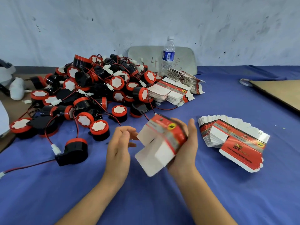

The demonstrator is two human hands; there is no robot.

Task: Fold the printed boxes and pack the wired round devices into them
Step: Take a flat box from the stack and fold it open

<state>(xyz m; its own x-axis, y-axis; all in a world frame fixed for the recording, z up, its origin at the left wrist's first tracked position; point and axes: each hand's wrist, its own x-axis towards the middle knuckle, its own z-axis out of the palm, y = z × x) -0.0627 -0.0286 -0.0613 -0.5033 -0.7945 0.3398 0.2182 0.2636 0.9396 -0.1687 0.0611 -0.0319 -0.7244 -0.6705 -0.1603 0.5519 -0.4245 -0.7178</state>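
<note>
The printed box (162,140) is at the middle of my view, held just above the blue-clothed counter (227,195) and only half formed: glossy red-and-grey card outside, plain matt white on the flaps that jut toward 7 o'clock. My right hand (186,150) wraps its fingers round the red end, thumb up along the near side. My left hand (120,143), at 9 o'clock of the box, has its fingers (129,133) loosely curved and apart, tips at the edge of a white flap but not plainly pinching it. As I judge it, the thin card could crease off its score lines if a flap goes in crooked, and too hard a squeeze from the right could flatten the sleeve. The wired round devices (90,88) heaped at 10 o'clock are hard black drums with red caps and white faces. Their thin red-and-black leads with white plugs lie tangled, so lifting one may drag others. Flat boxes (232,138) fan out at 3 o'clock.
</note>
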